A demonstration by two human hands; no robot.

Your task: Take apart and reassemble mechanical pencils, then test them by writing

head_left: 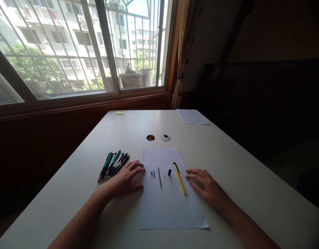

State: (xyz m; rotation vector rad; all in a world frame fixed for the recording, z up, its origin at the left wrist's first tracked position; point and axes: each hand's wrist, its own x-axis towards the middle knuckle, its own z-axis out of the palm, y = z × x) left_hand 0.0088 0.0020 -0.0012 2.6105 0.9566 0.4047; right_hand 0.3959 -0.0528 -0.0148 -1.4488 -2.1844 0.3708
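My left hand (131, 177) rests on the table with its fingers apart, fingertips at the left edge of a paper sheet (172, 211). My right hand (202, 181) lies open at the sheet's right edge and holds nothing. On the sheet, nearest my right hand, is a yellow pen barrel (179, 178) with a dark clip. Left of it are a short black grip sleeve (169, 172), a thin pen refill (159, 178), a small metal spring-like piece (154, 173) and a small tip piece (151, 172). A tiny pale piece beside the refill is too small to name.
Several pens (113, 165) lie bunched beside my left hand. Farther back are a round table hole (150, 138), a round cover (165, 137), yellow sticky notes (120, 112) and stacked papers (193, 117). A barred window (115, 52) stands beyond the white table (97, 141).
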